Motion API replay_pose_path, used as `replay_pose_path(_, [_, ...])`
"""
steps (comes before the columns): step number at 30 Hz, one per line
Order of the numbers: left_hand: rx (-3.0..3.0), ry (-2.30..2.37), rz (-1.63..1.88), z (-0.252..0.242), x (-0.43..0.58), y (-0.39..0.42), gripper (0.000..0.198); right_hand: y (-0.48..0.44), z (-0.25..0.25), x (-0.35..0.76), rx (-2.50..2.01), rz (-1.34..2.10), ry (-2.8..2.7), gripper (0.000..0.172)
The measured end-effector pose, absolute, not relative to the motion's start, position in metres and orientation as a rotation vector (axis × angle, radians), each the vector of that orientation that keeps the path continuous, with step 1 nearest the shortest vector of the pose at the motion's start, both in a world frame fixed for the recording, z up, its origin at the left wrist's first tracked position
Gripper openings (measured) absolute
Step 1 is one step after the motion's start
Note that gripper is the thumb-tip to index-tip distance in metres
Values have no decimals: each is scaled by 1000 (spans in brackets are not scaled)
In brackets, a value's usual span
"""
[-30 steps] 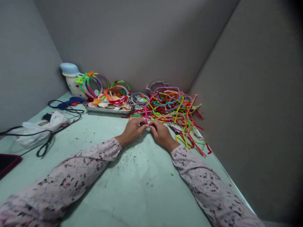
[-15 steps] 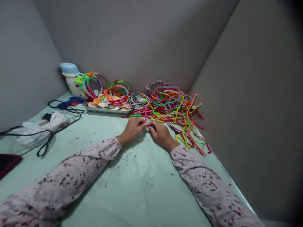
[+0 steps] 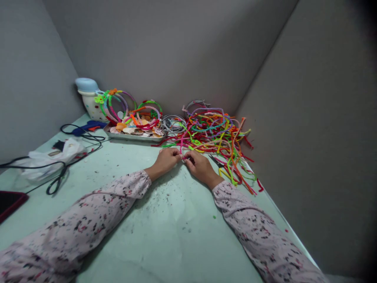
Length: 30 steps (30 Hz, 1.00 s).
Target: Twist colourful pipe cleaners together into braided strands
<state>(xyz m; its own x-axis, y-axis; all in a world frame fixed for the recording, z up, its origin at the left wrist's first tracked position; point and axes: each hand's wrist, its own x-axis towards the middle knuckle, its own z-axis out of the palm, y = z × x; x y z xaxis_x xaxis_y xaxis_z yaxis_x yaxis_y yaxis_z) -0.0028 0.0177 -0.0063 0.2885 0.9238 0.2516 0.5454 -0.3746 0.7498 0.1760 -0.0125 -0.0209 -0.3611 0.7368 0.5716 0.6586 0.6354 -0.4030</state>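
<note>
A bright pink pipe cleaner (image 3: 181,146) rises between my two hands, over the middle of the table. My left hand (image 3: 169,158) is closed, thumb and fingertips pinching the pipe cleaner low down. My right hand (image 3: 198,164) is closed too, its fingertips pinched on the pink piece right beside the left fingertips. The fingers hide the lower part of the pipe cleaner. Just beyond the hands lies a tangled heap of coloured pipe cleaners (image 3: 210,125). Black-bladed scissors (image 3: 217,161) rest to the right of my right hand, partly under loose pipe cleaners.
A metal tray (image 3: 132,137) of seashells stands at the back left with fuzzy wrapped hoops (image 3: 149,108) on it. Behind it is a white container with a blue lid (image 3: 87,84). On the left lie a black cable (image 3: 63,165), a plastic bag (image 3: 44,161) and a dark red-edged device (image 3: 11,204).
Almost nothing differs. Both hands keep their pinch on the pink pipe cleaner, with only a slight shift at the fingertips.
</note>
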Motion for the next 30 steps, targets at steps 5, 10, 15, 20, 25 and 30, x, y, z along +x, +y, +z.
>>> replay_pose_path(5, [2049,1345,899,-5,-3,17,22,-12,-22,176,-1083,128,-2112,10])
replay_pose_path(10, [2036,1345,900,-6,-2,18,21,-12,-21,176,-1087,111,-2126,9])
replay_pose_path(15, [2045,1347,922,-7,-2,16,21,-11,-23,177,-1100,112,-2118,11])
replay_pose_path(20, [2139,1236,1039,-6,-3,13,24,-9,-22,176,-1111,150,-2052,12])
replay_pose_path(25, [2120,1198,1166,-2,-4,11,21,-8,-20,176,-1118,160,-1985,13])
replay_pose_path(30, [2123,1211,1285,0,-4,9,14,-8,-18,177,-1146,173,-1942,13])
